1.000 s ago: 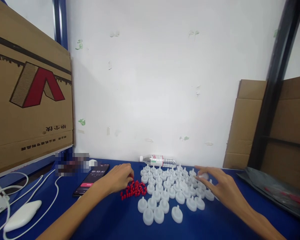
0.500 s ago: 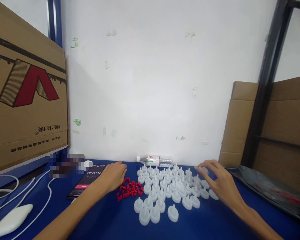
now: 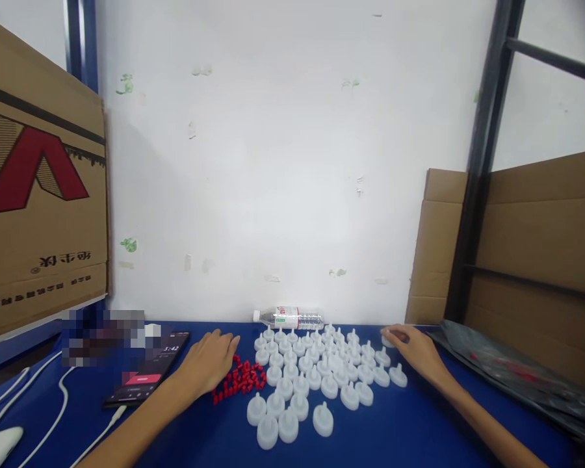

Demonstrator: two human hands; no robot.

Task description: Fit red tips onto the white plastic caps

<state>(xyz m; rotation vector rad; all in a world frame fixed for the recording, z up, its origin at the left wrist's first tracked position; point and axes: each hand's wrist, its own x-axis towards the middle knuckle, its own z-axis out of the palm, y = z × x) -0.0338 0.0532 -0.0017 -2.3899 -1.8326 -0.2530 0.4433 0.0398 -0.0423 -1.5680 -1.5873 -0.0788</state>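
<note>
Since the earlier frame, my right hand [image 3: 414,351] has shifted outward from the white nozzle caps [image 3: 329,387], and my view has swung right. My left hand [image 3: 212,357] lies palm down, fingers loosely bent, beside the small red pieces [image 3: 246,377]; I can't tell if it holds anything. The nozzle caps crowd the middle of the counter [image 3: 214,448]. My right thumb and finger meet at one outlying cap [image 3: 385,340]; whether they grip it, I can't tell. My left forearm could snag the white cable [image 3: 100,435] beside it, my fingers could scatter the red pieces, and a brushed cap might topple neighbours. The cardboard box [image 3: 39,240] hides its contents; the lying bottle [image 3: 288,318] is clear, contents uncertain; the grey plastic bag [image 3: 492,357] shows something red.
</note>
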